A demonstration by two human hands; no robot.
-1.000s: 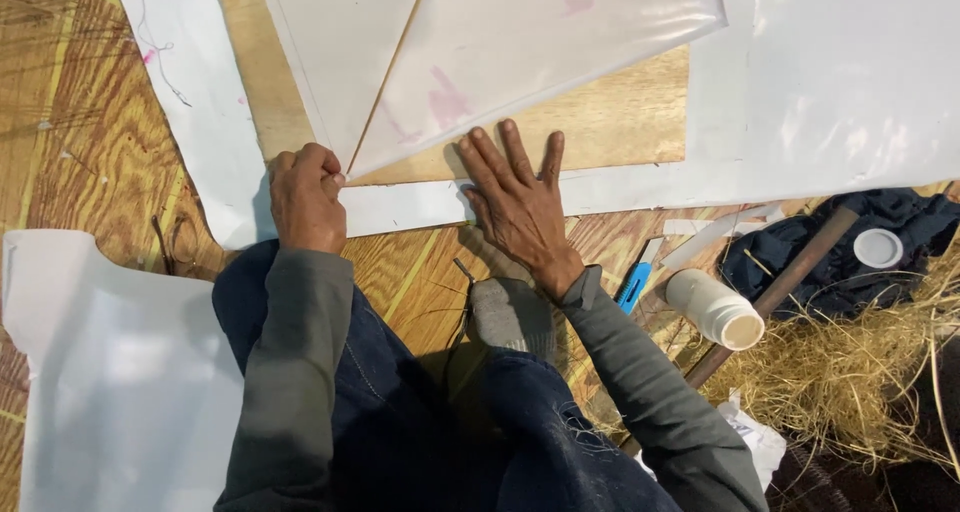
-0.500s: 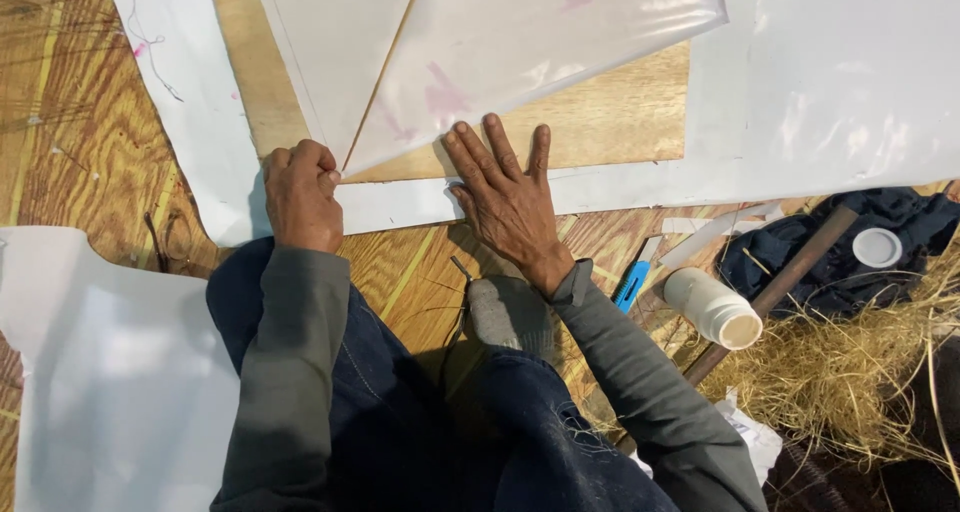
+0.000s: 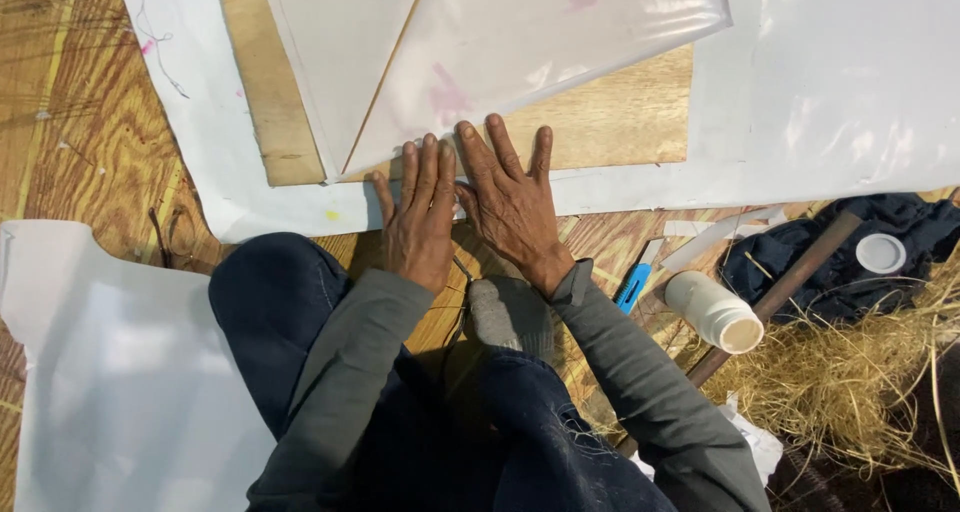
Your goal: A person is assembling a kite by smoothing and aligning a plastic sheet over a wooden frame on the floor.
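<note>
Both your hands press flat on the near edge of the translucent white sheet.

Your left hand (image 3: 418, 222) lies palm down with its fingers straight and close together, their tips on the lower corner of the translucent sheet (image 3: 540, 42) where it meets the wooden board (image 3: 610, 122). Your right hand (image 3: 512, 204) rests just beside it, touching it, with fingers spread wide; neither hand grips anything. The sheet lies over the board, which sits on a larger white sheet (image 3: 850, 102) on the plywood floor (image 3: 90, 152). To your right, well apart from the hands, lie a blue utility knife (image 3: 632, 288), an open white jar (image 3: 715, 312) on its side, its lid (image 3: 880, 254) on a dark cloth (image 3: 800, 262), and straw (image 3: 850, 382).
</note>
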